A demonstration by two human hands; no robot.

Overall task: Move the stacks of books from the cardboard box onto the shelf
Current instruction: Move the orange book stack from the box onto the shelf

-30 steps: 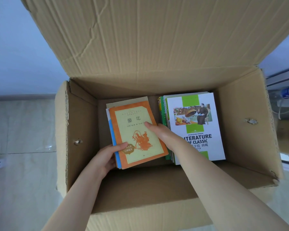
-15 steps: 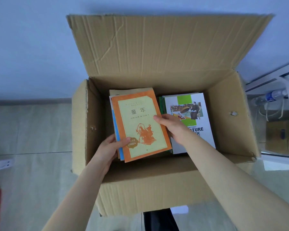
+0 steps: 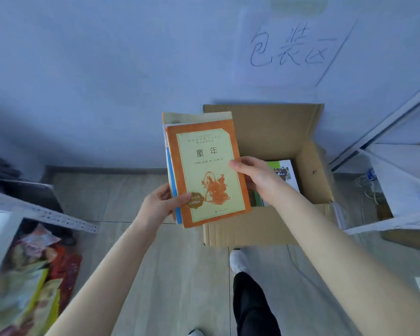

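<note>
We've lifted the stack [image 3: 204, 170] out of the box [image 3: 264, 229]; a second ago it sat inside. Our left hand [image 3: 159, 207] and right hand [image 3: 257, 178] grip its edges; the second stack [image 3: 285, 173] remains inside.

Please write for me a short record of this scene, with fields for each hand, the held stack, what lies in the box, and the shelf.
Left hand: grips the near left corner of the stack of books, thumb on the orange cover
Right hand: holds the stack's right edge
Stack: lifted, overlapping the left side of the cardboard box in this view
In box: white and green book, mostly hidden
Shelf: white metal shelf, right of the box
</note>
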